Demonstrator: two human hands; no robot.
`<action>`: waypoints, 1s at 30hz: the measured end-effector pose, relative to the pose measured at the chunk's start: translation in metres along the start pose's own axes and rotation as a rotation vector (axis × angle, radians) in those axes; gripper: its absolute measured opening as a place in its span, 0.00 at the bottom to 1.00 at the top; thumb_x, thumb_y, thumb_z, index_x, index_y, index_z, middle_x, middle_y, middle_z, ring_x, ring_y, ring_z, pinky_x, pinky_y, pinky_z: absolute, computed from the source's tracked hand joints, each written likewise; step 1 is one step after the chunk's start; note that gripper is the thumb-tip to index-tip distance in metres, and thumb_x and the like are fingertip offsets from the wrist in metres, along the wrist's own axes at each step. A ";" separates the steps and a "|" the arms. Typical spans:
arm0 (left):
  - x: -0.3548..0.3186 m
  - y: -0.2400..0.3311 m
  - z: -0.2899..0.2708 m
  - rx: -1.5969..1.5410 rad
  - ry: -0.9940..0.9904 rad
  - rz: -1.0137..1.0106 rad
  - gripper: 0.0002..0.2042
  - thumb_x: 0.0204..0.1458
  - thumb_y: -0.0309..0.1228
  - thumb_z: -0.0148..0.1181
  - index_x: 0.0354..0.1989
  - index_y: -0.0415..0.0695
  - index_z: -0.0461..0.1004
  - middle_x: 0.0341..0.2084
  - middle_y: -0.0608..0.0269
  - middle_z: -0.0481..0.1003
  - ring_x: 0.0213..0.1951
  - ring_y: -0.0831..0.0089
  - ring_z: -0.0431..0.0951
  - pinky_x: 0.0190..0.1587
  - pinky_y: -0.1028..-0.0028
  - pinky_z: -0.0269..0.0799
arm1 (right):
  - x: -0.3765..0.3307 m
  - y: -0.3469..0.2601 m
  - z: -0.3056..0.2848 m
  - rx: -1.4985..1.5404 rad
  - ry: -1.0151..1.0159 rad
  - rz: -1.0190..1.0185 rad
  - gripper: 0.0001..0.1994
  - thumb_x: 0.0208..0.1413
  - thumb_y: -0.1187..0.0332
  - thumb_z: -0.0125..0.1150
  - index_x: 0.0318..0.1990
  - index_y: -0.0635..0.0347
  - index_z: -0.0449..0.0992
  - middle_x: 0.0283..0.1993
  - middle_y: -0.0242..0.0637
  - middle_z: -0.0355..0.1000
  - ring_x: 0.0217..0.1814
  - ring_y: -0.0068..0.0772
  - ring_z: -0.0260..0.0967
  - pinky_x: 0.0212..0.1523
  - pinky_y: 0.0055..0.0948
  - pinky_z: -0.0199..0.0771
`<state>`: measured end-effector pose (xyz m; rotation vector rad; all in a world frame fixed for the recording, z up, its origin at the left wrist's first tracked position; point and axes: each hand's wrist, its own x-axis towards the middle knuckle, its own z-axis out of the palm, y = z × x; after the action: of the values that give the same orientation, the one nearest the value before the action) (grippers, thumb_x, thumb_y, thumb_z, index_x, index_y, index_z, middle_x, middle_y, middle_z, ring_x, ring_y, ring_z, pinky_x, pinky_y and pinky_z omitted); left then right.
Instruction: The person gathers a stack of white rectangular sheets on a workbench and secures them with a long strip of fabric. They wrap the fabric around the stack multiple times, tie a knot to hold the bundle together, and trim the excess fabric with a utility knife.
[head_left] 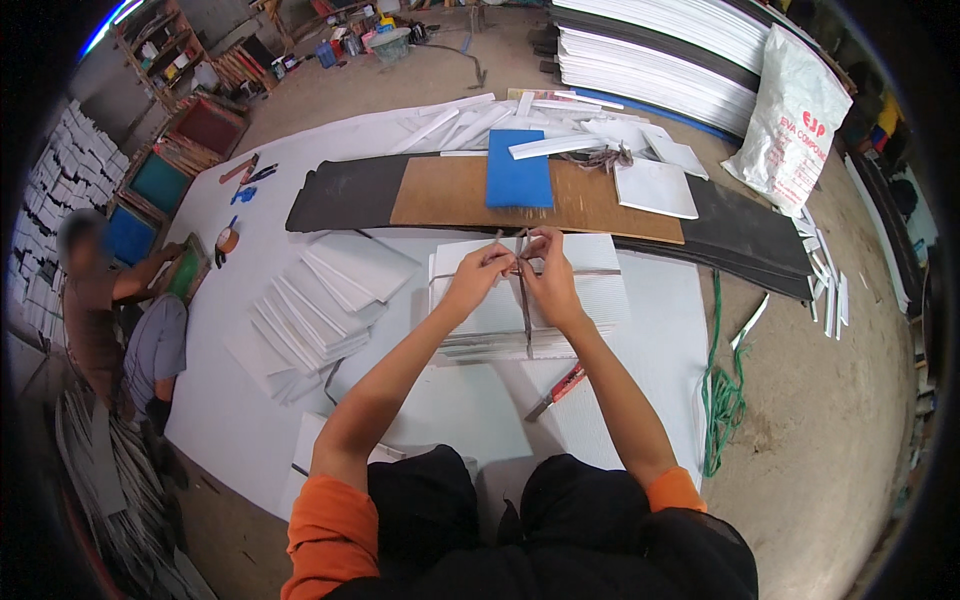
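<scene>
We tie the stack at its crossing point

Our left hand point(482, 270) and right hand point(547, 268) pinch the strap point(524, 300) ends atop the white sheet stack point(600, 290), directly ahead; strap runs away from us.

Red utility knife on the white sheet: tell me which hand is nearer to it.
Right. The right hand works the string on the stack of white sheets, up from the red utility knife; the left hand is further left.
</scene>
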<state>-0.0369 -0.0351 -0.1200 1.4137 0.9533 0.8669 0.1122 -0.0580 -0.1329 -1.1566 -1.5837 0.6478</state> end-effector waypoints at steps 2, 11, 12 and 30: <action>0.001 0.002 -0.002 -0.139 0.008 -0.161 0.06 0.51 0.32 0.48 0.27 0.44 0.69 0.21 0.73 0.66 0.20 0.87 0.59 0.20 0.85 0.51 | 0.001 0.001 -0.004 -0.002 -0.062 -0.016 0.24 0.43 0.80 0.55 0.49 0.62 0.53 0.38 0.43 0.65 0.44 0.38 0.66 0.44 0.31 0.65; 0.013 -0.001 -0.012 -0.311 -0.144 -0.291 0.06 0.53 0.35 0.47 0.30 0.47 0.64 0.20 0.75 0.61 0.17 0.90 0.52 0.18 0.87 0.45 | -0.002 -0.001 -0.005 -0.068 0.046 -0.005 0.25 0.40 0.73 0.64 0.45 0.63 0.58 0.36 0.42 0.67 0.42 0.35 0.67 0.44 0.30 0.66; 0.012 -0.003 -0.014 -0.319 -0.168 -0.296 0.06 0.53 0.36 0.47 0.30 0.48 0.62 0.19 0.76 0.59 0.17 0.90 0.51 0.17 0.88 0.44 | -0.002 -0.003 -0.007 -0.079 0.038 0.013 0.23 0.40 0.73 0.64 0.44 0.63 0.58 0.35 0.42 0.68 0.41 0.35 0.67 0.42 0.29 0.67; 0.015 -0.012 -0.023 -0.460 -0.272 -0.247 0.06 0.56 0.34 0.44 0.31 0.48 0.59 0.17 0.78 0.53 0.18 0.89 0.51 0.20 0.86 0.46 | -0.001 -0.020 0.010 -0.283 -0.007 -0.029 0.19 0.45 0.79 0.52 0.47 0.61 0.56 0.40 0.49 0.67 0.42 0.49 0.67 0.38 0.39 0.68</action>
<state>-0.0529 -0.0121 -0.1309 0.9639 0.6510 0.6367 0.0959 -0.0654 -0.1201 -1.3347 -1.7339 0.4166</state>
